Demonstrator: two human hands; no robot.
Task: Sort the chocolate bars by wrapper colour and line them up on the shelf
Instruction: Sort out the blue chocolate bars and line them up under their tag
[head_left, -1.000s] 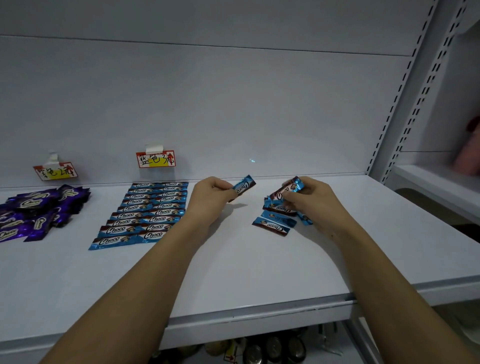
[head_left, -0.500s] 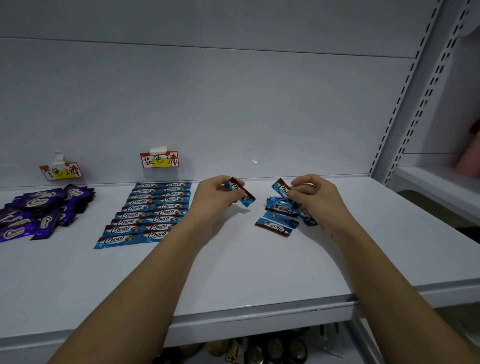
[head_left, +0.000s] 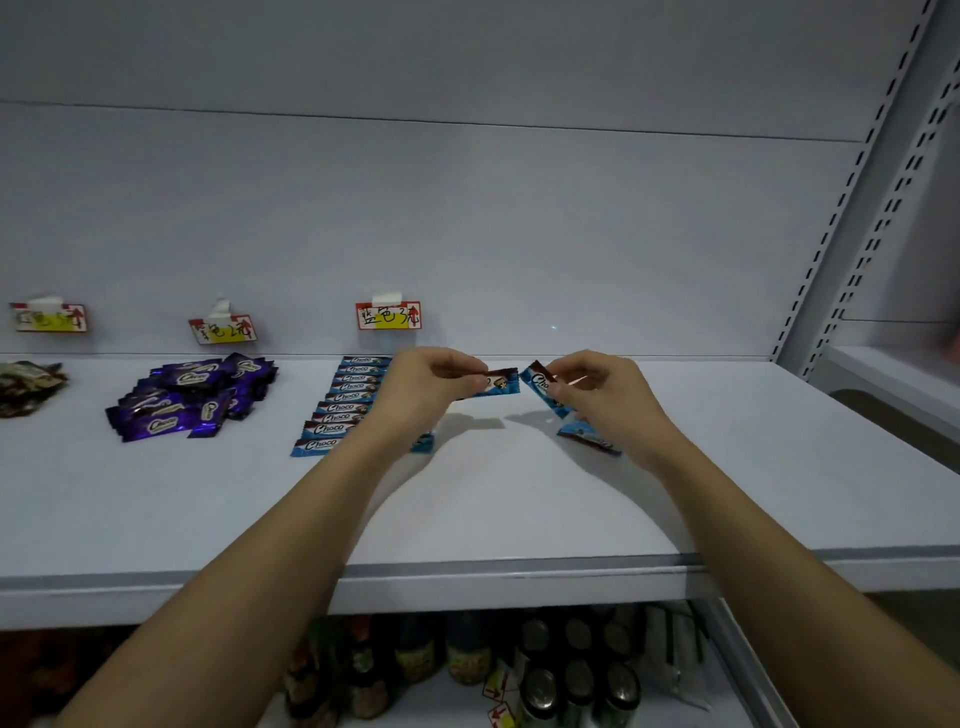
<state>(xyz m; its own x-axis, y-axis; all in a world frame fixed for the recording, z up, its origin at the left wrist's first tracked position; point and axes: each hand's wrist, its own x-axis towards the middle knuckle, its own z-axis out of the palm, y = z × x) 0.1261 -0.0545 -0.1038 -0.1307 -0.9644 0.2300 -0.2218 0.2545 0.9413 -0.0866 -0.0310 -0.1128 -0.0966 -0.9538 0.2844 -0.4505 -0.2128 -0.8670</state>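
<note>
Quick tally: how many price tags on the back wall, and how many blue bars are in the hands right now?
Price tags: 3
Blue bars: 2, one in left hand, one in right hand
Total: 5

My left hand (head_left: 431, 387) hides the right ends of the lined-up blue bars (head_left: 337, 415). My right hand (head_left: 605, 400) covers most of the loose blue bars (head_left: 589, 439). Left label (head_left: 49, 318) is blurred, unreadable. Brown pile (head_left: 28, 384) is cut off at the left edge.
</note>
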